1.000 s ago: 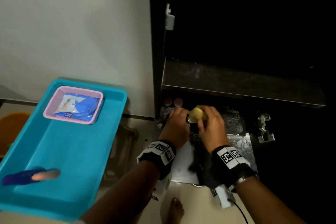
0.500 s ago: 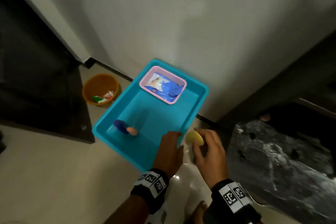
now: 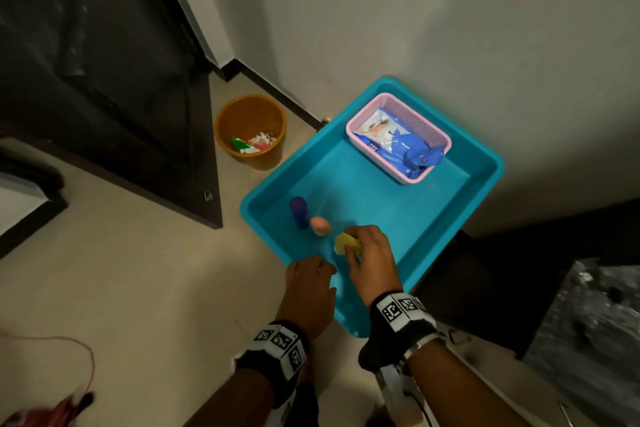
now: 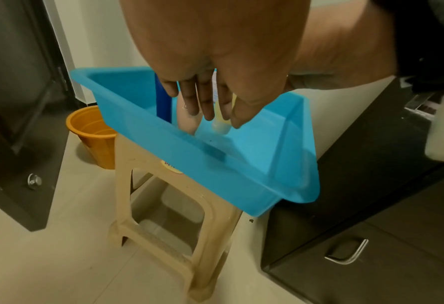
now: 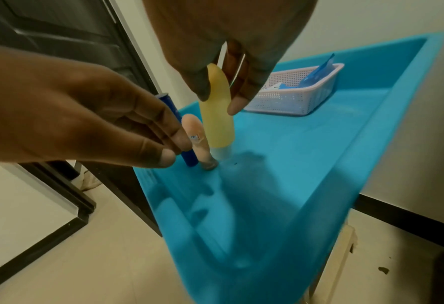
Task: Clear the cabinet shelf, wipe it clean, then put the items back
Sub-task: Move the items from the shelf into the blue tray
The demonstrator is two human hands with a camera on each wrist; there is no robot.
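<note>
A blue plastic tray (image 3: 450,211) sits on a beige stool (image 4: 168,205). My right hand (image 3: 363,253) pinches a yellow tube (image 5: 216,115) by its top and holds it upright, cap down, on the tray floor (image 5: 293,154). Beside it stand a peach tube (image 5: 197,139) and a dark blue tube (image 3: 299,211). My left hand (image 3: 311,282) hovers over the tray's near rim with fingers (image 5: 163,131) relaxed and holding nothing. The yellow tube (image 3: 344,243) shows just left of my right thumb.
A pink basket (image 3: 398,137) with a blue wipes pack (image 3: 408,149) sits at the tray's far corner. An orange bin (image 3: 251,130) stands on the floor to the left, by a dark door (image 3: 104,62). The dark cabinet (image 4: 371,205) is to the right.
Both hands left the cabinet shelf and swung left to the tray. My right hand carried the yellow tube over and now has it standing beside the peach tube.
</note>
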